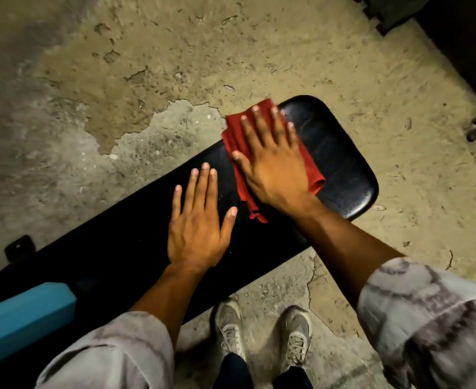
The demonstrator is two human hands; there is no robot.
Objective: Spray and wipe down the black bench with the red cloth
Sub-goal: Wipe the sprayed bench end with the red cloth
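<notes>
**Operator:** Right hand [270,161] lies flat on the red cloth [314,175], fingers straight and spread, palm pressing the cloth onto the black bench [343,164] right of the frame's centre. I read that flat palm as the way to spread pressure across the folded fabric, not to grip it.

**Observer:** And the other hand?

**Operator:** My view has the left hand [196,223] at the middle of the frame, also flat and released, fingers straight on the bare pad just beside the cloth's trailing corner. It holds nothing. My guess is it props the body leaning over the bench, and perhaps steadies the pad.

**Observer:** Where does the bench run?

**Operator:** Diagonally, from the lower left corner up to its rounded end right of centre. That end shines beyond the cloth (whether from spray or only the light I cannot say). No spray bottle shows anywhere.

**Observer:** Anything else nearby?

**Operator:** A blue block [23,318] sits on the bench at the lower left edge, well apart from both hands. Two pale shoes [262,329] stand on the cracked concrete floor [147,66] at the bottom, close against the bench's near side.

**Observer:** How far along?

**Operator:** I judge it mid-wipe, working the far end; the stretch toward the blue block looks left to do.
</notes>
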